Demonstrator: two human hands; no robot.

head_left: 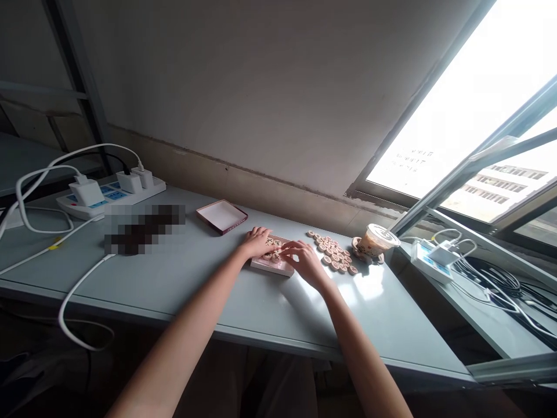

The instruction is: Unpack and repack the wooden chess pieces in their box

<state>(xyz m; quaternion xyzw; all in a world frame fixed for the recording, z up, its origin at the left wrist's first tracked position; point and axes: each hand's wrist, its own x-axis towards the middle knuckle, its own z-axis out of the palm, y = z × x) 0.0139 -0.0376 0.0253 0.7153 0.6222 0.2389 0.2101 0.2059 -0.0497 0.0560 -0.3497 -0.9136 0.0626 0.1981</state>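
Left hand (256, 242) and right hand (306, 259) curl loosely over the box (274, 268), grasps unclear

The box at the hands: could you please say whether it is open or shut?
The box is open: pieces show inside its walls.

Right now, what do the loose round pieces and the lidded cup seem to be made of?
The loose round pieces look like matt wood, from their pale tan colour; plastic is possible. The lidded cup seems clear, glossy plastic: its contents show through.
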